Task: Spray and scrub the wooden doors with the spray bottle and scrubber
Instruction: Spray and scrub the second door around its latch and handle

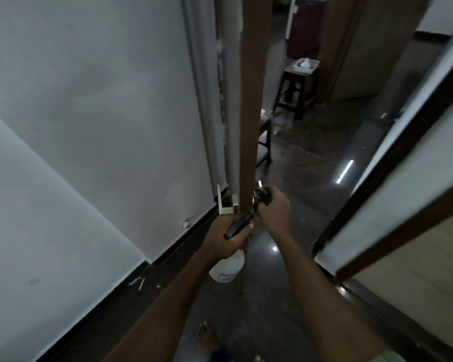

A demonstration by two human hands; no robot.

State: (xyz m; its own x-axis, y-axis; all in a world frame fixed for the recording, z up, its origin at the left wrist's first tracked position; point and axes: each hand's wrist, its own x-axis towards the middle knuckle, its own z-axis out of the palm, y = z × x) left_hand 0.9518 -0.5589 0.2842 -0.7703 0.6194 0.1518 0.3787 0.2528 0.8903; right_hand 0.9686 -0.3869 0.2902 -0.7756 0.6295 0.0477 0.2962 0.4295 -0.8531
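A plain pale grey plastered wall [89, 126] with a dark skirting strip [178, 246] fills the left. Ahead, a dark brown wooden stool [296, 87] stands on glossy dark stone floor [311, 184] reflecting light streaks.

The dark, glossy floor [306, 184] reflects strips of light. On it stand a wooden stool [296, 87] bearing a white tray [305, 64], a chair [264, 142] partly hidden behind the door edge, and a bare foot [207, 338]. Pale debris [139, 282] lies near the wall's dark skirting.
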